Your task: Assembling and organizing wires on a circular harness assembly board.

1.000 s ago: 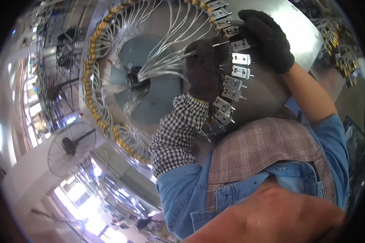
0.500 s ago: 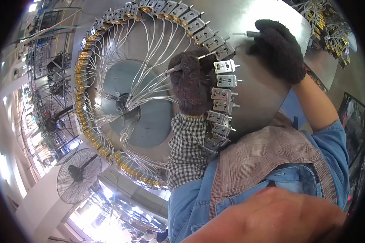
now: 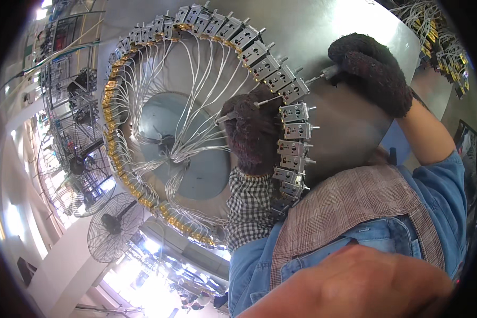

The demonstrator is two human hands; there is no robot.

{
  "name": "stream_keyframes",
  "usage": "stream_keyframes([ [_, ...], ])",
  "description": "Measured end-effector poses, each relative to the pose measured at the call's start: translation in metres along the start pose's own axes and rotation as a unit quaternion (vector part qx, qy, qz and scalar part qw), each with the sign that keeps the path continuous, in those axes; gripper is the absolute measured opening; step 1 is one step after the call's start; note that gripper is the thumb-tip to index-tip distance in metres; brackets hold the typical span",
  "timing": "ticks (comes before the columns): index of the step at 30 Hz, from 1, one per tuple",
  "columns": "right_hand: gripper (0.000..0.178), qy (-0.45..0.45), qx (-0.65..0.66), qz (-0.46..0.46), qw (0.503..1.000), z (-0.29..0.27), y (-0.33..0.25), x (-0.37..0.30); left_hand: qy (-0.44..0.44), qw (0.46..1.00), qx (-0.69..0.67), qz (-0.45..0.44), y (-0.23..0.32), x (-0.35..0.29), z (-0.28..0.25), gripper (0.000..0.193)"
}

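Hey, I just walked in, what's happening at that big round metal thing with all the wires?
A person in dark knit gloves is working on a round metal table ringed with small grey switch blocks, each wired with white wires to a hub in the middle. The left hand rests inside the ring among the wires, holding a thin metal rod. The right hand is outside the ring, its grip closed on a small metal tool pointed at one block.

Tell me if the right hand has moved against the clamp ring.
Yes. The right hand lay over the clamp ring a second ago; now it sits just outside it, to the right.
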State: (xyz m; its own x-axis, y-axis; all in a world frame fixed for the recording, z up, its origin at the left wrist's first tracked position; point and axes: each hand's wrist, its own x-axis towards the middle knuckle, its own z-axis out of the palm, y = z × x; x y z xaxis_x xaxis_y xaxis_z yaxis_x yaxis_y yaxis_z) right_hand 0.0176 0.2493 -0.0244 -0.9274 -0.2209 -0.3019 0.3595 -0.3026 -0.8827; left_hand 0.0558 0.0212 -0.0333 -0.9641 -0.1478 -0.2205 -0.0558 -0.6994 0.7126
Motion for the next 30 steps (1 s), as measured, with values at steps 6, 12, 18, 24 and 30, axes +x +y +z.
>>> stream_keyframes([
  [6,0.031,-0.037,0.009,-0.004,0.999,-0.001,-0.004,0.004,0.012,0.998,0.056,-0.018,0.003,-0.005,-0.002,0.024],
  [12,0.031,-0.035,-0.021,-0.001,0.999,0.000,-0.007,0.006,-0.063,0.998,0.022,-0.016,0.003,-0.002,-0.010,0.025],
  [18,0.031,-0.049,-0.048,0.009,0.998,0.003,-0.009,0.004,-0.015,0.999,0.016,-0.044,0.001,-0.007,-0.012,0.023],
  [24,0.029,-0.054,-0.118,-0.019,0.991,0.005,-0.012,0.006,-0.041,0.999,0.000,-0.018,-0.001,-0.003,-0.014,0.021],
  [30,0.030,-0.077,-0.185,-0.098,0.975,0.007,-0.017,0.007,-0.013,0.998,0.013,-0.057,0.001,-0.006,-0.012,0.020],
])
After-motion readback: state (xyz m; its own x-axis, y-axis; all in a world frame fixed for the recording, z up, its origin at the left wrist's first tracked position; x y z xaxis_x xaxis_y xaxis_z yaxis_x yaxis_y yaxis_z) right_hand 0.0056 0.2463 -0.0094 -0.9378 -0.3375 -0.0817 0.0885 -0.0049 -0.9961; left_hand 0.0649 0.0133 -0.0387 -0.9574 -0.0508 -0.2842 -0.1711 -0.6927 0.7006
